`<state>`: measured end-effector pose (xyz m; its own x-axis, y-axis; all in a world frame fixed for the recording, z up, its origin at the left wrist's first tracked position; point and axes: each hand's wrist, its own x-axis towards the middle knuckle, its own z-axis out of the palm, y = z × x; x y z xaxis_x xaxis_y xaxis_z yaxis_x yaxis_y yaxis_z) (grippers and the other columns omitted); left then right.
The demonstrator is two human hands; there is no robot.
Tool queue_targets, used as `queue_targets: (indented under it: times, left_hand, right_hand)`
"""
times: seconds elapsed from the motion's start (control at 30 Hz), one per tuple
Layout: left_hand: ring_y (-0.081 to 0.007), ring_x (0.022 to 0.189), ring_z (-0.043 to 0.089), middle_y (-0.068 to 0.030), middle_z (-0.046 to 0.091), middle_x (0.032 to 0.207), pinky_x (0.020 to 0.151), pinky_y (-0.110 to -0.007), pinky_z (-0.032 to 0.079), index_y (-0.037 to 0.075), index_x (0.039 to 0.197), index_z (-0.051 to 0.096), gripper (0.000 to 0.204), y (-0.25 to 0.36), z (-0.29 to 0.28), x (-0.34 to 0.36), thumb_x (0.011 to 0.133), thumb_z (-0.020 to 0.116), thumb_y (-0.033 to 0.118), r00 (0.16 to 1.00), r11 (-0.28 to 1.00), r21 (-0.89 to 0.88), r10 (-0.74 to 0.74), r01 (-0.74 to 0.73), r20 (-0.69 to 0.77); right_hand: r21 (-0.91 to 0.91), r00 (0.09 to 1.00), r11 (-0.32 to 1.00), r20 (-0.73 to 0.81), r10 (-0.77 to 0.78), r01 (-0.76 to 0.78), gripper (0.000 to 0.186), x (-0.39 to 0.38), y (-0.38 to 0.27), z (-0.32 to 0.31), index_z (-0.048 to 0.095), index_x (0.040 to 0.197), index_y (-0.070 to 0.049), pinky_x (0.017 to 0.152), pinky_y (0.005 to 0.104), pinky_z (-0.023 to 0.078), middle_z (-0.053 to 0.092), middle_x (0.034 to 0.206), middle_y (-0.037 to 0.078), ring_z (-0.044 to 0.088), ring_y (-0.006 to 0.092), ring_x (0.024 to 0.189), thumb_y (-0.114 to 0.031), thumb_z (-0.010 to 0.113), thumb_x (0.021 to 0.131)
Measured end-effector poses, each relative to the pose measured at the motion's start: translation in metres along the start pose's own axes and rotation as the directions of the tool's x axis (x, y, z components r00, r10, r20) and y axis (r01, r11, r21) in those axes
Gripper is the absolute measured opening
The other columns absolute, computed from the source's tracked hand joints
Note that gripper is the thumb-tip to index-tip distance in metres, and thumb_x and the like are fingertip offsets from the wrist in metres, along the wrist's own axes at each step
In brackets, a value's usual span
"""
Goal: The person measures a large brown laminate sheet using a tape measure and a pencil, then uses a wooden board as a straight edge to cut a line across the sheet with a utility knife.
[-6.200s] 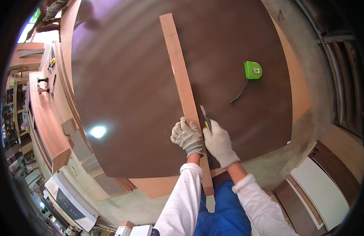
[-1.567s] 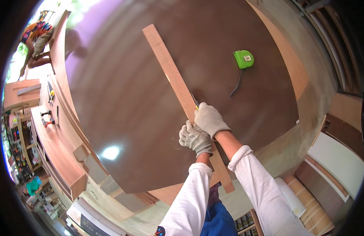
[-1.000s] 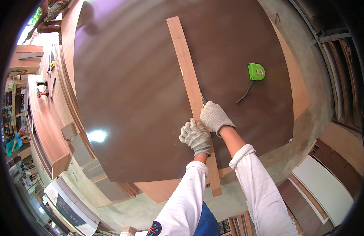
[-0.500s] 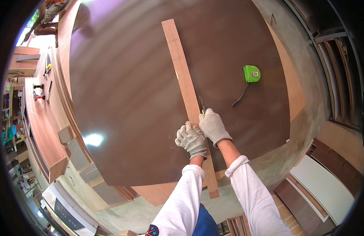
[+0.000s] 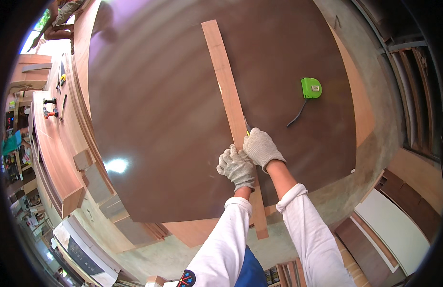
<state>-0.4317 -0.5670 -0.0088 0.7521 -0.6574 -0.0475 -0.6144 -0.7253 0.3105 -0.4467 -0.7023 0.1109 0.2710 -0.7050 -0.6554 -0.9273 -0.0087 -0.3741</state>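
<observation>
A long light-brown wooden strip (image 5: 224, 76) lies across a large dark brown sheet (image 5: 159, 158) and sticks out past its near edge. My left hand (image 5: 236, 167), in a pale knit glove, presses down on the strip's lower part with bent fingers. Close beside it on the right, my gloved right hand (image 5: 262, 148) is closed round a utility knife (image 5: 248, 129) with a bit of yellow on it. The knife's slim dark front end lies along the strip's right edge; its handle is mostly hidden in my fist.
To the right on the sheet rests a green tape measure (image 5: 312, 88) with a dark strap. A cordless drill (image 5: 50, 109) and other tools lie on boards at the left. Board offcuts (image 5: 391, 225) lean at the lower right. Part of another person (image 5: 61, 28) shows at the far left.
Both hands stay close together on the strip. The knife's front end now shows less, lying closer against the strip's edge. The whole view has shifted slightly.
</observation>
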Motion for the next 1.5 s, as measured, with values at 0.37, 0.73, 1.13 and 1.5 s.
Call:
queue_targets:
  times: [0.37, 0.73, 1.13, 1.5]
  left_hand:
    - [-0.0317, 0.134, 0.046, -0.0085, 0.058, 0.133, 0.112, -0.057, 0.027, 0.014, 0.138, 0.059, 0.044, -0.002, -0.003, 0.000, 0.101, 0.057, 0.038, 1.000, 0.999, -0.029, 0.018, -0.019, -0.026]
    - [-0.0315, 0.132, 0.048, -0.0055, 0.059, 0.130, 0.108, -0.054, 0.031, 0.015, 0.135, 0.061, 0.042, 0.008, -0.005, 0.002, 0.100, 0.059, 0.037, 0.998, 0.997, -0.055, 0.048, -0.050, -0.036]
    - [-0.0310, 0.136, 0.046, -0.0086, 0.059, 0.137, 0.111, -0.057, 0.028, 0.014, 0.136, 0.064, 0.042, 0.009, -0.009, -0.003, 0.106, 0.050, 0.041, 0.998, 0.999, -0.029, 0.015, -0.013, 0.063]
    - [-0.0316, 0.135, 0.047, -0.0095, 0.059, 0.137, 0.112, -0.055, 0.029, 0.014, 0.138, 0.063, 0.043, 0.007, -0.012, 0.005, 0.105, 0.052, 0.039, 1.000, 1.000, 0.010, 0.021, -0.021, -0.009]
  right_hand:
    - [0.016, 0.999, 1.000, 0.049, 0.020, -0.021, 0.031, 0.002, -0.004, -0.003, 0.073, 0.105, 0.006, 0.092, 0.0488, 0.059, 0.071, 0.113, 0.029, 0.071, 0.0423, 0.109, -0.021, 0.065, 0.092]
    - [-0.155, 0.972, 0.960, 0.069, -0.223, 0.232, 0.030, 0.020, 0.035, 0.011, 0.076, 0.097, 0.002, 0.084, 0.0520, 0.060, 0.072, 0.097, 0.029, 0.071, 0.0467, 0.098, -0.026, 0.065, 0.090]
    - [0.044, 0.977, 0.984, 0.132, 0.167, -0.174, 0.029, -0.130, 0.110, 0.099, 0.061, 0.105, 0.007, 0.088, 0.0566, 0.058, 0.071, 0.099, 0.037, 0.071, 0.0503, 0.101, -0.019, 0.058, 0.094]
    - [-0.011, 0.907, 0.948, 0.289, 0.307, -0.318, 0.034, -0.276, 0.173, 0.161, 0.057, 0.106, 0.005, 0.084, 0.0605, 0.054, 0.070, 0.096, 0.035, 0.068, 0.0532, 0.099, -0.028, 0.060, 0.100]
